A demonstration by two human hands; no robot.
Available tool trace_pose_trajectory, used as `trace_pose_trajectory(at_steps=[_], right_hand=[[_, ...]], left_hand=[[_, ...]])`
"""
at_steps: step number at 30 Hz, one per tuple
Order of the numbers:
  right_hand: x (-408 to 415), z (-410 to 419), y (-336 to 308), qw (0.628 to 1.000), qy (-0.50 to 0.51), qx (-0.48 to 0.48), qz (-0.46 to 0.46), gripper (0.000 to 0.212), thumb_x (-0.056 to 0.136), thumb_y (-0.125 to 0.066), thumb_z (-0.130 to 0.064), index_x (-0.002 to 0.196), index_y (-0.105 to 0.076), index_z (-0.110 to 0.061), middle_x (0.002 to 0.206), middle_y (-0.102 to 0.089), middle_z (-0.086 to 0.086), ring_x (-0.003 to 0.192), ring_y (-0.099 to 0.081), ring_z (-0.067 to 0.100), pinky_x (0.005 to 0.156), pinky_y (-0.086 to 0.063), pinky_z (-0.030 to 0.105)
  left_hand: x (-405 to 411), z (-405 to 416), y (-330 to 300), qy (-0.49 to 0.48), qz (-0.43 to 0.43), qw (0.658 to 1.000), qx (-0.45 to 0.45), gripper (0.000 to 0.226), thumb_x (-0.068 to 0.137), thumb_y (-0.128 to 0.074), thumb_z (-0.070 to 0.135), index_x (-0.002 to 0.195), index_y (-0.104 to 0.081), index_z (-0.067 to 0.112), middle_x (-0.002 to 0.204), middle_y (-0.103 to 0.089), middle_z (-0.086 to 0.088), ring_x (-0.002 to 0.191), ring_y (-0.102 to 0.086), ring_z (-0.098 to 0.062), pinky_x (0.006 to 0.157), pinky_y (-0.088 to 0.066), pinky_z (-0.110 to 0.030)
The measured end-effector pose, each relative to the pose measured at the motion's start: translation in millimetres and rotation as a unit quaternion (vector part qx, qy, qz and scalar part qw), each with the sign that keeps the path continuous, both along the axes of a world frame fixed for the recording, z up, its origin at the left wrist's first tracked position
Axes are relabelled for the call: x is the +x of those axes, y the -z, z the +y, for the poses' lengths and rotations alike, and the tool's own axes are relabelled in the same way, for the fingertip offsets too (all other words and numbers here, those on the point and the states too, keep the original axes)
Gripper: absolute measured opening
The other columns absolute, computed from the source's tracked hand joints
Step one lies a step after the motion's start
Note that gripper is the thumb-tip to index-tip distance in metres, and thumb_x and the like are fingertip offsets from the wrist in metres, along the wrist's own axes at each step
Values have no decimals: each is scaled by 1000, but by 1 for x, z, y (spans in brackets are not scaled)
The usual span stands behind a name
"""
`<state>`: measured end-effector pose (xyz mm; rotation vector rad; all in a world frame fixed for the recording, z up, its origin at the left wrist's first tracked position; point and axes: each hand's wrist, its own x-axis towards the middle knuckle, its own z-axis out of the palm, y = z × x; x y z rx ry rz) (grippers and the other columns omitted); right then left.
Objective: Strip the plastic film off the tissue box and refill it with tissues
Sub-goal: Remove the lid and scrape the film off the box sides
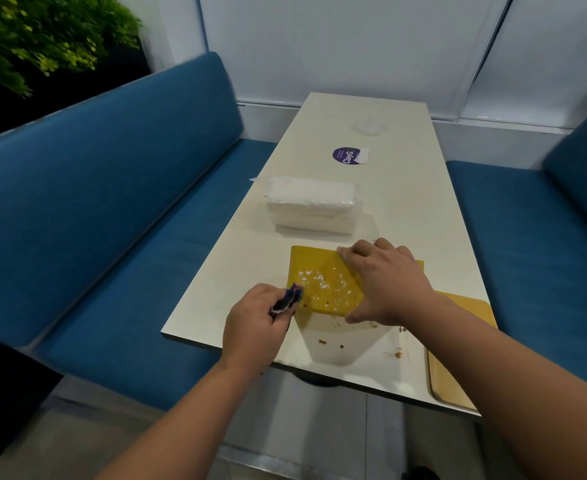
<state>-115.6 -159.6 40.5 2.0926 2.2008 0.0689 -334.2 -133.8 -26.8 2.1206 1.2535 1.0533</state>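
A flat yellow tissue box (316, 271) lies on the cream table (406, 209), its top patchy with white scraped spots. My right hand (385, 282) lies over the box's right part, fingers curled over its far edge and thumb at its near edge. My left hand (254, 320) grips a small dark tool (287, 299) whose tip touches the box's left near corner. Behind the box stands a stack of white tissues (313, 206) in clear wrap. A loose sheet of clear film (340, 337) lies in front of the box.
A second yellow panel (458, 358) lies at the table's near right corner. A purple round sticker (345, 156) and a crumpled clear film (370, 126) sit farther back. Brown crumbs dot the near table. Blue benches (112, 220) flank the table on both sides.
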Motion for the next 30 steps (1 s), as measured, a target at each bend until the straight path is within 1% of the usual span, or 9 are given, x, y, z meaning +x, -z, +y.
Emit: trace_pose_trajectory(at_steps=[4,7,10,12,17,21,24,27,30], right_hand=[[1,1,-1,1000,1,-1,8,114,57,-68,-74,151,-22,-29,136,-43,-9,117,-39,19,92,-38,37],[2,3,-3,1000,1,-4,10,114,57,-69,-73,151,-22,-29,136,-43,-9,117,-39,19,92,-38,37],[2,4,-2,1000,-1,-4,9,112,56,-68,-72,150,-24,-29,134,-44,-9,116,-39,20,90,-39,37],[3,5,-1,1000,-1,-1,10,111,57,-68,-72,150,-25,-29,133,-44,-9,115,-39,20,89,-38,37],[7,8,-1,1000,-5,-7,17,114,55,-70,-74,150,-24,-30,135,-43,-9,118,-38,20,92,-36,38],[6,8,0,1000,-4,-4,12,112,56,-69,-73,149,-26,-29,134,-43,-9,116,-38,20,90,-36,38],[5,8,0,1000,-5,1,12,109,57,-69,-72,148,-27,-29,132,-45,-9,114,-39,20,88,-36,38],[6,7,0,1000,-5,-4,13,112,54,-71,-72,148,-28,-30,133,-44,-9,115,-39,20,90,-37,39],[5,7,0,1000,-4,-2,11,113,53,-71,-73,148,-27,-29,134,-44,-8,116,-39,20,89,-37,39]], left_hand=[[-5,-6,7,-10,31,999,27,11,84,-72,22,95,-74,20,84,-61,13,70,-57,-7,61,-50,-28],[7,-10,3,-2,48,997,64,15,83,-72,18,97,-74,16,87,-64,6,66,-59,-19,58,-52,-34],[34,-23,-3,49,93,985,137,17,78,-68,22,93,-76,16,85,-67,2,56,-55,-24,51,-49,-31],[42,-25,-4,49,111,979,166,15,78,-66,22,88,-76,17,80,-66,3,51,-50,-24,45,-44,-29],[15,-13,7,-31,105,983,145,21,71,-79,12,92,-76,14,80,-66,0,50,-50,-24,46,-46,-32],[42,-22,-2,11,105,979,177,14,79,-67,24,87,-75,15,77,-64,0,49,-47,-25,44,-41,-30],[53,-24,-4,39,112,977,179,17,83,-62,27,84,-73,15,75,-62,0,49,-47,-27,44,-41,-32],[31,-18,1,-1,113,981,158,18,74,-66,23,88,-75,16,78,-65,0,49,-50,-26,46,-45,-31],[28,-17,0,-18,118,982,144,19,72,-66,23,88,-75,16,80,-66,1,48,-50,-25,46,-46,-30]])
